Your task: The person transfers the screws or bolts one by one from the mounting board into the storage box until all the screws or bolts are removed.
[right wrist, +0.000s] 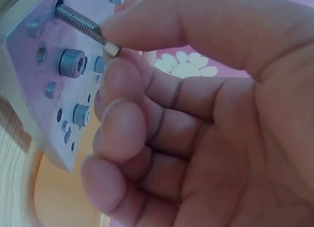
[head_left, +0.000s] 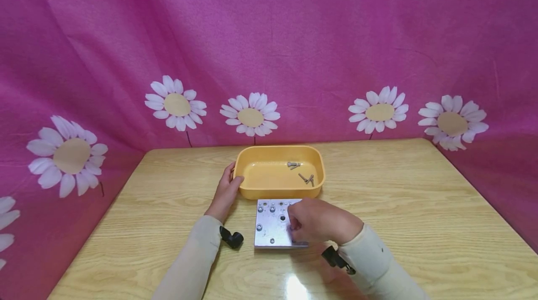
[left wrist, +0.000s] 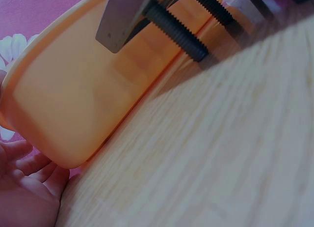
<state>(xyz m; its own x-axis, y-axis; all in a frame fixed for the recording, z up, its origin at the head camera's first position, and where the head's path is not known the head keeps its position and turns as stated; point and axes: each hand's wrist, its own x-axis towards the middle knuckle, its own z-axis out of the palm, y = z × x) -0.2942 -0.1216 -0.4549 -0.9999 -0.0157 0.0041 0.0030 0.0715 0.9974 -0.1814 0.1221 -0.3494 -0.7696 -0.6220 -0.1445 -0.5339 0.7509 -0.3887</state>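
Observation:
My left hand [head_left: 227, 192] grips the left side of a yellow plastic bin [head_left: 279, 194], thumb over the rim and fingers outside. In front of the bin a square metal plate [head_left: 269, 234] is raised off the table on threaded bolts [left wrist: 179, 33] that stick out below it. My right hand [head_left: 321, 220] is over the plate's right side. Between thumb and forefinger it pinches a threaded screw [right wrist: 81, 24], whose far end meets a hole in the plate; the other fingers are curled. Several socket-head screws [right wrist: 72, 63] sit in the plate, among bare holes.
Several loose screws [head_left: 310, 180] lie inside the bin, toward its right. The wooden table [head_left: 399, 188] ends at a pink curtain [head_left: 311, 47] with daisies behind it. Black wrist cameras [head_left: 232, 238] are strapped to both sleeves.

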